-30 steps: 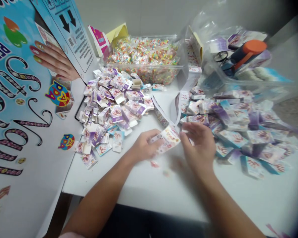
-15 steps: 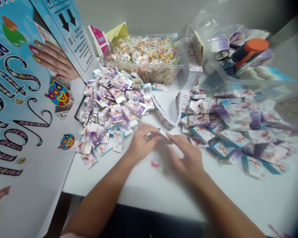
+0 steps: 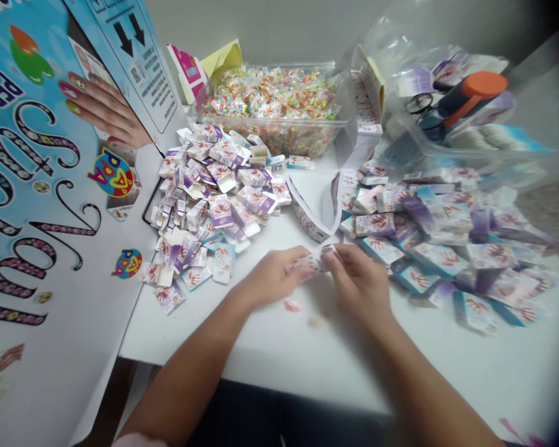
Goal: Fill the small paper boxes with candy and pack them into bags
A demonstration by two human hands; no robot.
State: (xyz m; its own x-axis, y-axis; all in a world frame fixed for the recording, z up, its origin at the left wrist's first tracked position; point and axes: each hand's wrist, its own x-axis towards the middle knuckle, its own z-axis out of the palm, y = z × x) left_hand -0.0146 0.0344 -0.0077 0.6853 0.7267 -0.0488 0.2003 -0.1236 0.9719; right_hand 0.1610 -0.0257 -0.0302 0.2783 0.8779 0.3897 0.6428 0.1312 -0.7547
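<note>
My left hand (image 3: 270, 276) and my right hand (image 3: 358, 279) meet over the white table (image 3: 307, 354), both pinching one small printed carton (image 3: 317, 257) between the fingertips. The carton is partly hidden by my fingers. To the left lies a heap of small folded boxes (image 3: 214, 198) with open flaps. To the right spreads a pile of flat carton blanks (image 3: 438, 236) with purple and teal print. Two tiny pink pieces (image 3: 291, 305) lie on the table just below my hands.
A clear tub of colourful packets (image 3: 272, 112) stands at the back. A clear bag (image 3: 447, 105) holds scissors and an orange-handled tool at back right. A large printed display board (image 3: 51, 205) leans along the left. An open white box (image 3: 314, 208) sits behind my hands.
My right hand swept down toward the table, then came back up to the carton. Both hands now hold it closer together, slightly lower than a second ago.
</note>
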